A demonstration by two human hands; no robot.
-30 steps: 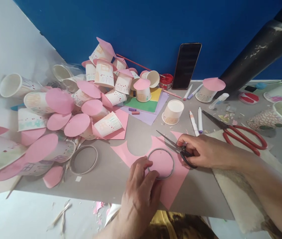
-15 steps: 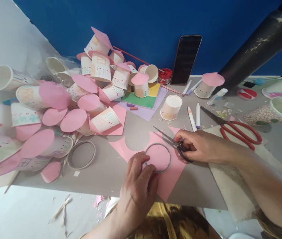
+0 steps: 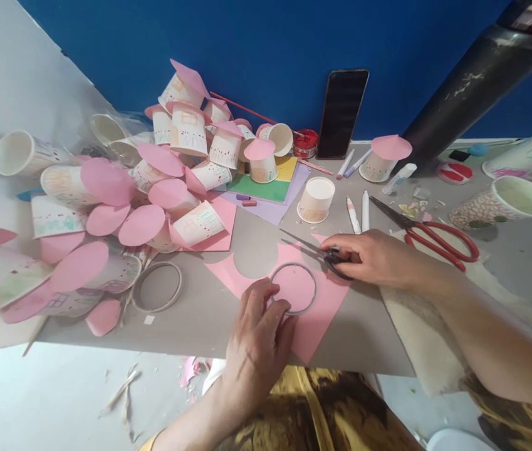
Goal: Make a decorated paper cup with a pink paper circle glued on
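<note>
My left hand [image 3: 259,332] pinches the left edge of a thin grey ring [image 3: 315,289], which lies flat on a pink paper sheet [image 3: 326,310]. The sheet has curved cutouts along its far edge. In my right hand [image 3: 364,257] is a pair of small scissors [image 3: 310,246] with dark handles. Their blades are slightly apart and point left over the far part of the sheet, beyond the ring. Fingers hide part of the handles.
Decorated paper cups [image 3: 189,128] with pink paper roofs are piled at the left. A tape roll [image 3: 180,289] lies before them. A white cup [image 3: 316,199], markers [image 3: 365,213], red-handled scissors [image 3: 451,241] and a cloth [image 3: 416,332] surround the sheet. A phone [image 3: 342,116] leans against the wall.
The view has shifted slightly. The scissors have turned a little and their two blade tips now show one above the other. Both hands keep their holds, and the ring stays on the pink sheet.
</note>
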